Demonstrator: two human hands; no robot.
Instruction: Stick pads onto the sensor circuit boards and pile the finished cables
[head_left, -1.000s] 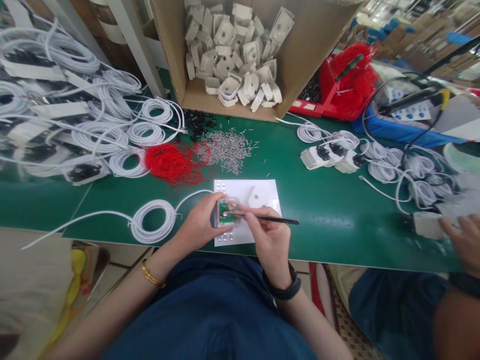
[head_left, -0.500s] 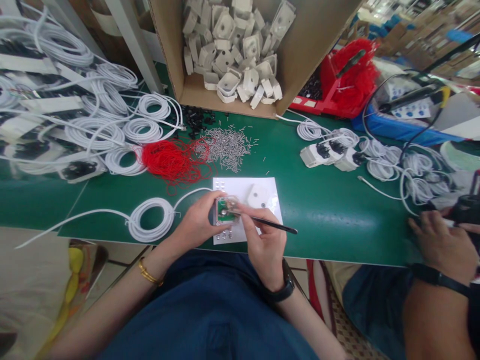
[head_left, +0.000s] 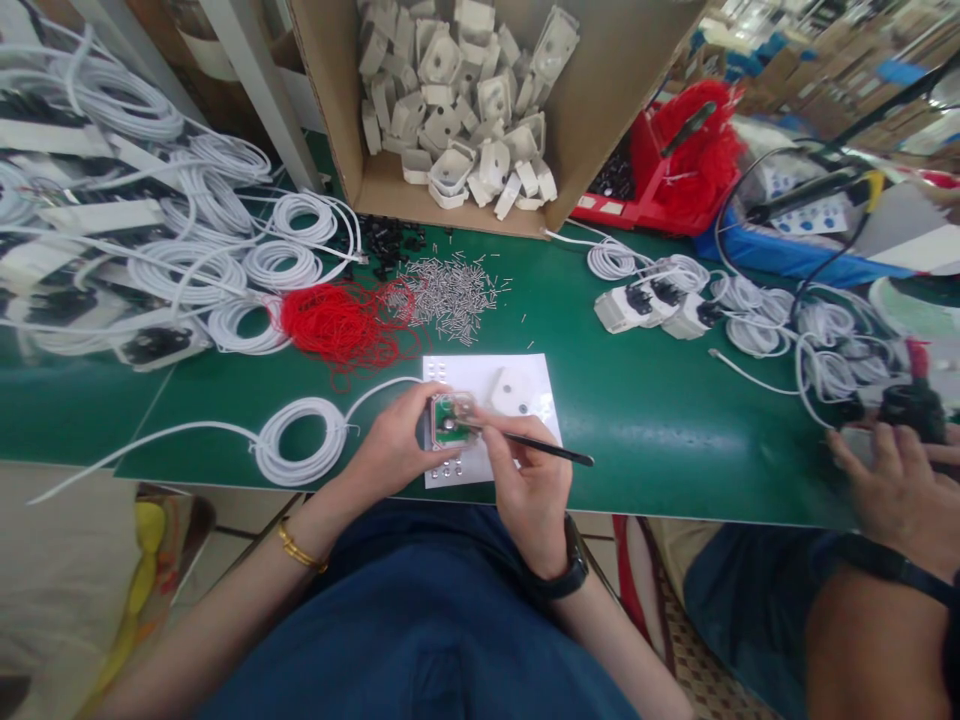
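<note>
Green circuit board [head_left: 448,431] in a clear-edged case is over the white sheet's [head_left: 536,440] left part, and we grip it between left-hand [head_left: 390,442] thumb and fingers. Our right hand [head_left: 534,490] pinches a slim black tool [head_left: 553,450], tip at the board; we see a white housing [head_left: 519,388] just beyond, cable coil [head_left: 300,474] to the left.

The left hand [head_left: 394,442] grips a small housing with a green circuit board [head_left: 442,412]. The right hand [head_left: 531,492] holds a slim dark tool [head_left: 553,449], tip at the board. A coiled white cable [head_left: 333,441] lies left of the white sheet [head_left: 471,371].
</note>
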